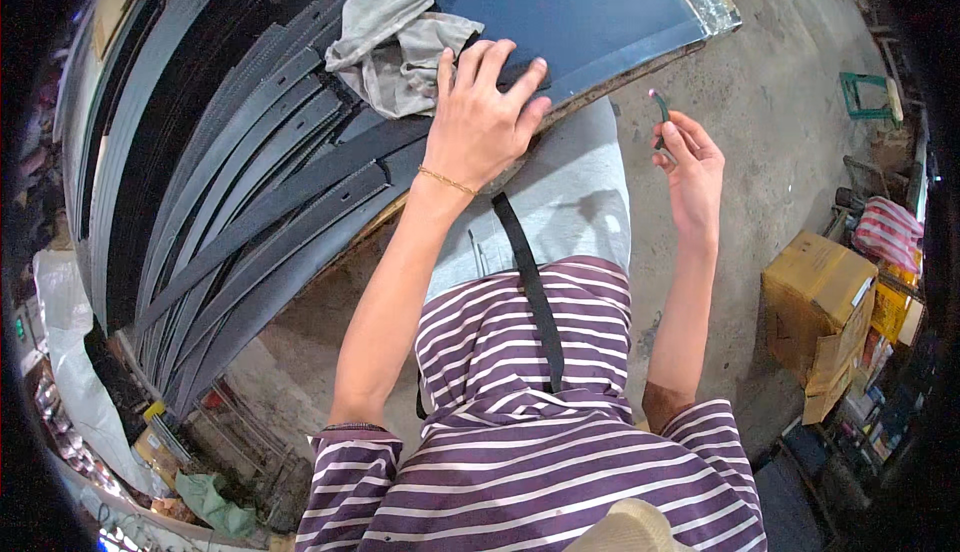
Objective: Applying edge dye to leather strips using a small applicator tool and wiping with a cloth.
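1. L hand (480, 122) lies flat, fingers spread, pressing a black strip (300, 187) onto the blue-topped bench (600, 12); not gripping.
2. Strip's long axis runs 2 to 8 o'clock, passing under the palm.
3. R hand (690, 167) is off the bench at 3 o'clock of L, pinching a small green tool (660, 112).
4. Grey rag (400, 42) at 11 o'clock of L, touching the fingers.
5. L nearer the strip.

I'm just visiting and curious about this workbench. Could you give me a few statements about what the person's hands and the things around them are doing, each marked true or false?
1. The left hand presses flat on a black rubber strip. True.
2. The right hand rests on the dark blue tabletop. False: it is raised beside the table, over the concrete floor.
3. The right hand pinches a small thin green tool. True.
4. The crumpled grey cloth lies on the floor. False: it lies on the table, beside the left hand.
5. The brown cardboard box sits on the table. False: it stands on the floor.
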